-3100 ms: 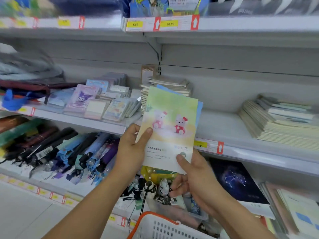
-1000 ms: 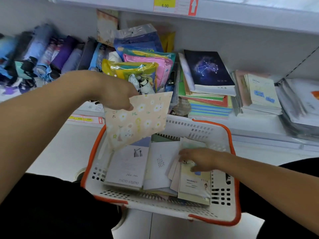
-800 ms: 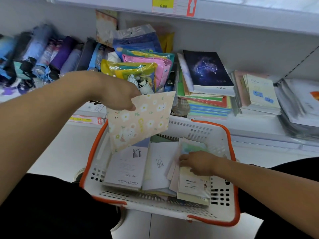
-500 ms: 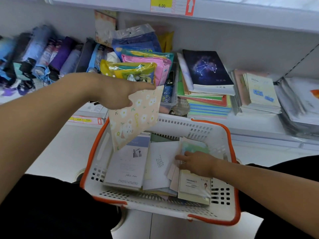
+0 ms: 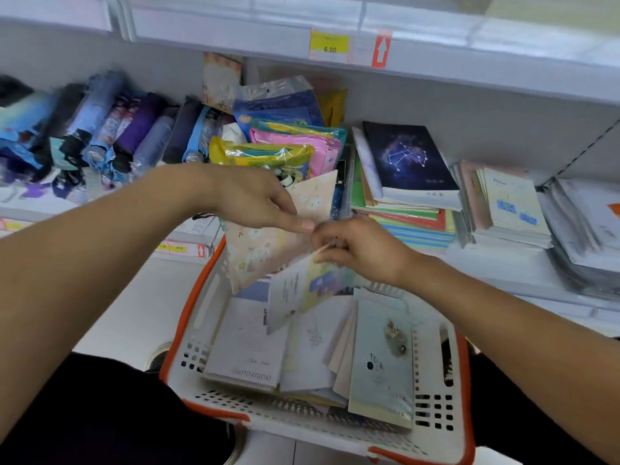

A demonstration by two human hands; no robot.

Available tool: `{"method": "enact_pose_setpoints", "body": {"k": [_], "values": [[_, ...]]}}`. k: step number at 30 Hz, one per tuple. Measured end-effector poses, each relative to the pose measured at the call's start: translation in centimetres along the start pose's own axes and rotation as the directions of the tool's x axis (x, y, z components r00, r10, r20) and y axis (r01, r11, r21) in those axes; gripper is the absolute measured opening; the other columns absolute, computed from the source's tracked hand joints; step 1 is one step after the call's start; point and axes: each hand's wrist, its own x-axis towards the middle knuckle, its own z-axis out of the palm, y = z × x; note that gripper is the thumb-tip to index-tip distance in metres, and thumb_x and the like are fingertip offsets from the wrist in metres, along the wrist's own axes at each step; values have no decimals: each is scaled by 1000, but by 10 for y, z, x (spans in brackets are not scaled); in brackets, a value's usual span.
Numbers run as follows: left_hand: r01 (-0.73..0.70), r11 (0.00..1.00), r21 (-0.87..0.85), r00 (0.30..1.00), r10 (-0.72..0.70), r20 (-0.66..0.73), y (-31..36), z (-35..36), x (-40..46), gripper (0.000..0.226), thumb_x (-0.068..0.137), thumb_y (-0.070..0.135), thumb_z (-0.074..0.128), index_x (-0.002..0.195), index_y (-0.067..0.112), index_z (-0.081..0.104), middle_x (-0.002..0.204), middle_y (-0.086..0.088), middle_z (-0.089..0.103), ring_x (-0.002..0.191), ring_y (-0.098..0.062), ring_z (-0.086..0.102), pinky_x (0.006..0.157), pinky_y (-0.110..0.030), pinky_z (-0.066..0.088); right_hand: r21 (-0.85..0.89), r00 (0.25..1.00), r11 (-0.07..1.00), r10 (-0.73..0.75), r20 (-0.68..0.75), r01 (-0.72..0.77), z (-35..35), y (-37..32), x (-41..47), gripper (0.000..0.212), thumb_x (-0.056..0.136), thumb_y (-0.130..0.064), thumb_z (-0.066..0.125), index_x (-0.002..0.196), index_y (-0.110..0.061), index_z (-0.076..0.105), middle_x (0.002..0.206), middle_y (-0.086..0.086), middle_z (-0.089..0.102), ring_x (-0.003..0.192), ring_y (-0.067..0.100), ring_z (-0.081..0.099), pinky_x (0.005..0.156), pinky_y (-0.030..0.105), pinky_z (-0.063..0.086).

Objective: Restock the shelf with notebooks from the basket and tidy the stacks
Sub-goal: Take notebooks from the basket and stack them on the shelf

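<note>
A white basket with an orange rim sits below me, holding several notebooks, among them a pale one printed PHOTO STUDIO and a light green one. My left hand holds a peach notebook with white flowers upright above the basket. My right hand pinches the top edge of a blue and yellow notebook, lifted and tilted over the basket. The two hands almost touch.
The lower shelf behind carries a stack topped by a dark constellation notebook, pale notebook stacks to its right, colourful plastic packets in the middle and folded umbrellas on the left. A shelf edge with a 6.00 price tag runs overhead.
My right hand has lifted a blue and yellow notebook out of the basket up toward my left hand. A light green notebook that lay under it now shows. The left hand still holds the floral notebook.
</note>
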Motion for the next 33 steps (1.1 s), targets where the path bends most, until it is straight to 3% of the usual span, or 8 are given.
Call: {"method": "enact_pose_setpoints", "body": {"k": [4, 6, 14, 16, 20, 24, 27, 33], "values": [[-49, 999, -22, 998, 48, -51, 5, -2, -1, 20, 89, 52, 60, 86, 33, 59, 92, 10, 61, 92, -14, 58, 79, -27, 46, 33, 970, 996, -75, -232, 85, -47, -50, 39, 10, 81, -12, 78, 85, -10, 68, 72, -6, 64, 63, 10, 58, 61, 21, 48], [-80, 990, -114, 988, 64, -138, -2, -8, -5, 9, 94, 27, 61, 103, 27, 60, 103, 5, 63, 102, -19, 59, 84, -30, 47, -31, 948, 993, -117, -298, 113, -56, -59, 51, 15, 80, -17, 79, 91, -13, 69, 81, -6, 66, 67, 9, 57, 66, 30, 53], [-495, 550, -673, 836, 89, -542, -42, -47, -49, 68, 93, -6, 54, 144, 37, 39, 136, 10, 59, 122, -11, 58, 91, -29, 53, -71, 646, 972, 94, -758, -225, -92, -63, 64, 76, 78, -43, 79, 138, -10, 45, 144, 7, 40, 135, 24, 37, 112, 32, 32], [-597, 474, -647, 728, -19, -685, -45, -55, -53, 75, 94, -1, 56, 146, 46, 31, 146, 18, 45, 132, 1, 42, 106, -32, 43, 256, 607, 929, 369, -703, -268, -105, -76, 69, 84, 82, -45, 76, 146, -11, 36, 145, 5, 41, 133, 19, 42, 109, 33, 36], [-746, 272, -607, 572, -204, -795, -37, -69, -51, 75, 96, 0, 54, 150, 43, 25, 143, 13, 51, 125, -10, 56, 103, -44, 48, 859, 867, 501, 468, -171, -101, -121, -120, 86, 31, 98, -31, 57, 123, -13, 58, 103, 8, 74, 69, 21, 71, 51, 35, 59], [-812, 307, -496, 404, -318, -858, -24, -81, -47, 66, 98, 4, 54, 151, 36, 31, 135, 14, 59, 120, -10, 60, 102, -43, 49, 858, 902, 514, 374, -216, -9, -124, -143, 103, 21, 106, -20, 43, 123, -15, 54, 90, 11, 70, 40, 18, 52, 34, 22, 39], [-843, 203, -498, 392, -401, -828, -24, -91, -53, 45, 100, 31, 50, 143, 40, 39, 118, 19, 67, 102, -8, 69, 88, -41, 57, 861, 903, 507, 355, -240, 30, -139, -151, 121, 20, 107, -16, 40, 121, -12, 54, 97, 13, 69, 42, 12, 40, 35, 19, 27], [-838, 110, -535, 446, -427, -786, -34, -91, -60, 64, 83, 60, 41, 142, 33, 41, 126, 6, 65, 102, -21, 71, 79, -39, 61, 980, 882, 110, 427, -198, 166, -242, -161, 228, 15, 106, -3, 35, 102, -8, 48, 97, 12, 53, 35, 10, 46, 30, 12, 31]]}}
